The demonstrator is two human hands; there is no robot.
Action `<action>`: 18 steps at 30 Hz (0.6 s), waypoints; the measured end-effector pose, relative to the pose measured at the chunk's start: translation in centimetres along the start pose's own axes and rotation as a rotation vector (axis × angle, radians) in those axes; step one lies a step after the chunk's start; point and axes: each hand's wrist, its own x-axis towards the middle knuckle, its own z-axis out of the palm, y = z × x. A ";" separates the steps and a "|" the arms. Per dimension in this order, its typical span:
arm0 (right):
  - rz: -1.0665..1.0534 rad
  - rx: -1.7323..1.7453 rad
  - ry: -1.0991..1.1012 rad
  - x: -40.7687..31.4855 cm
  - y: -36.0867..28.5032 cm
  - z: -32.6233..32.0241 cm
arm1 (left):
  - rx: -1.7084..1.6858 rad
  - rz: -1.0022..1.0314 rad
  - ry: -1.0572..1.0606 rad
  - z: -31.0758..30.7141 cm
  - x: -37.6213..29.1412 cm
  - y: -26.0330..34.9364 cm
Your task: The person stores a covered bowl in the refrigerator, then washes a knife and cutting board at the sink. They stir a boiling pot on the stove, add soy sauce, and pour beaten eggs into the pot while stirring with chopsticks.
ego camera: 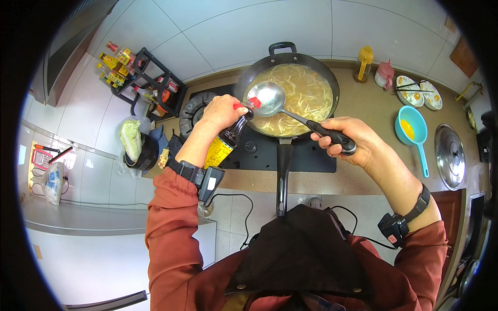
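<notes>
My left hand (222,112) is at the neck and red cap of a dark sauce bottle (234,134) with a yellow label, its top tilted towards the ladle. In my right hand (352,136) is the black handle of a metal ladle (267,99), whose bowl is beside the bottle's mouth, over the left part of a wok. Whether sauce is flowing cannot be told. The black wok (334,83) stands on the cooktop, holding pale shreds in yellowish broth (295,85). Its long handle points towards me.
A black rack (149,77) with several bottles stands left, near a cabbage (131,140) in a dark pot. On the right are an oil jug (363,64), a pink jar (384,76), two patterned dishes (409,93) with chopsticks, a blue ladle-shaped bowl (421,134) with yellow liquid, and a lid (449,157).
</notes>
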 end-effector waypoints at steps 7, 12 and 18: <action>0.002 0.001 -0.020 0.2 0.1 0.0 | 0.021 0.028 -0.009 0.0 0.1 0.1; 0.008 0.007 -0.013 0.2 0.1 0.0 | 0.031 0.035 -0.017 0.0 0.3 0.2; 0.011 0.011 -0.001 0.1 0.0 0.1 | 0.038 0.032 -0.015 0.0 0.5 0.4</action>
